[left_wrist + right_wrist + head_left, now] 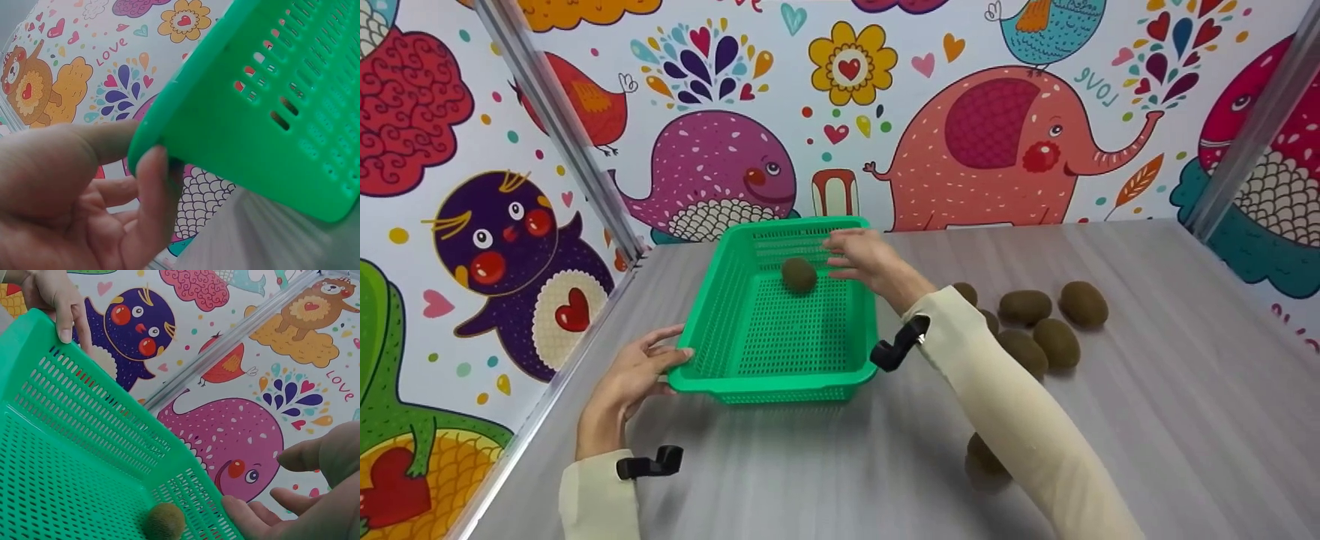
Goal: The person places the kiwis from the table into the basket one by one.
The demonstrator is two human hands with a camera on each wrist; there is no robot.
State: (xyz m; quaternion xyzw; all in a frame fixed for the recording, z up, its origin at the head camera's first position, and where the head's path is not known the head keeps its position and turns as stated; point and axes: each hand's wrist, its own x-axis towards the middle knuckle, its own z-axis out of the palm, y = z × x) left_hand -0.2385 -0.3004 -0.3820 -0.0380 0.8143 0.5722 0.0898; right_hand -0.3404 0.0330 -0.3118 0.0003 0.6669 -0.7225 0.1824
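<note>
Green basket pinched by the rim, single kiwi inside

Gripped at its near-left corner between thumb and fingers of the left hand, with the kiwi ahead and to the right of that hold. Across from the grip, by the far-right rim: right hand, fingers spread, holding nothing; contact with the rim impossible to tell. Well to the grip's right, on the table: loose kiwis. Apparently at an early loading step; next probably calling for a right-hand pick from those.
</note>
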